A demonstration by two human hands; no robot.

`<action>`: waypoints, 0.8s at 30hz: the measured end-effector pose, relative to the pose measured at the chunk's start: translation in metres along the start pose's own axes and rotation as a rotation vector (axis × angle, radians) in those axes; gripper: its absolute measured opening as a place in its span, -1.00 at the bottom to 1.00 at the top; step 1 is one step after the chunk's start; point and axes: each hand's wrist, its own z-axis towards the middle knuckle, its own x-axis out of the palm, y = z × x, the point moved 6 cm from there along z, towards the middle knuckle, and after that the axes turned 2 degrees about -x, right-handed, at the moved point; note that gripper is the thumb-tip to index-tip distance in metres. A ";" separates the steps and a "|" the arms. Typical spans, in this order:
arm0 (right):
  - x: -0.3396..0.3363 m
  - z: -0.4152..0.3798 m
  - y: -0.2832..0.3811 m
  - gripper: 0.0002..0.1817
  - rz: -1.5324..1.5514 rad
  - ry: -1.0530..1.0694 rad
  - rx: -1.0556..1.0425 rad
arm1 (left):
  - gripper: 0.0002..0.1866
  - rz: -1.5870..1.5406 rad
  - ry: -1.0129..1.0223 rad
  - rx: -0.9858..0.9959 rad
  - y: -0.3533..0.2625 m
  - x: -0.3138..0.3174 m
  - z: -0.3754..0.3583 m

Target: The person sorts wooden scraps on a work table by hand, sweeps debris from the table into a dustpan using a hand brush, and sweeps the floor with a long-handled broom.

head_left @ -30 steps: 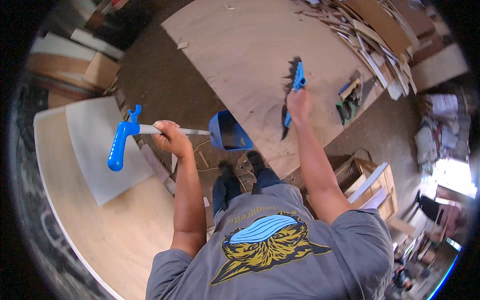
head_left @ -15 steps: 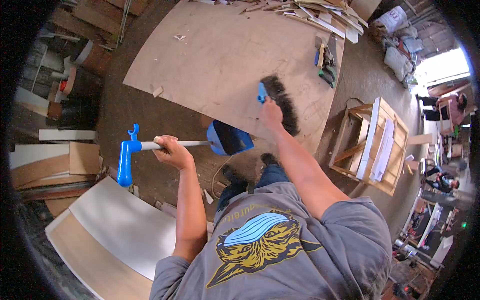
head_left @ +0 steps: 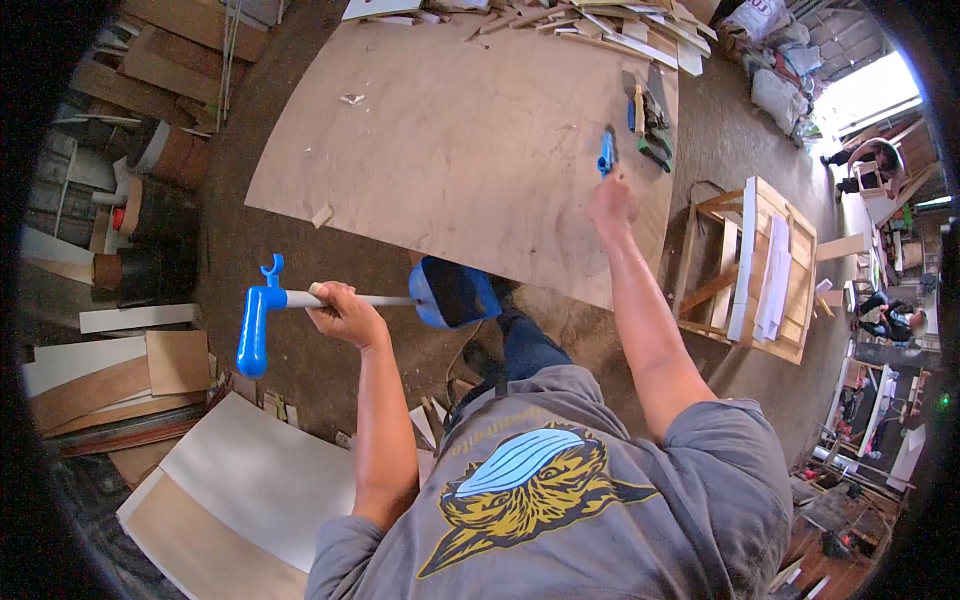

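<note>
My left hand (head_left: 345, 315) is closed around the pale pole of a long-handled blue dustpan (head_left: 428, 303). The dustpan's blue grip points to the left, and its scoop hangs beside the near edge of a plywood sheet (head_left: 430, 140). My right hand (head_left: 614, 200) grips a blue brush (head_left: 606, 153) over the sheet's right part. The dark bristles barely show now, seen almost edge-on. Just right of the brush lie hand tools (head_left: 652, 118), among them a saw blade and a green handle. A small wood scrap (head_left: 321, 216) rests at the sheet's near left edge.
Wood offcuts (head_left: 640, 35) are piled at the sheet's far end. A wooden frame (head_left: 765, 270) stands at right, and a white panel (head_left: 265, 460) lies at lower left. Two people (head_left: 880, 165) (head_left: 892, 318) are in the right background. Boards (head_left: 120, 375) are stacked at left.
My right hand has swung the brush right and farther out, toward the tools, and the brush has turned so its bristles show less. My left hand keeps the dustpan in nearly the same place.
</note>
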 end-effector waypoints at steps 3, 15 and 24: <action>0.054 0.022 -0.004 -0.69 -0.062 0.101 0.081 | -0.59 0.070 -0.020 0.040 0.000 0.009 0.004; 0.046 0.091 0.166 -0.75 0.227 0.186 -0.227 | -0.54 0.175 -0.161 0.065 0.007 0.060 0.051; 0.098 0.250 0.079 -0.80 -0.091 0.068 -0.027 | -0.53 0.228 -0.157 0.102 0.038 0.085 0.067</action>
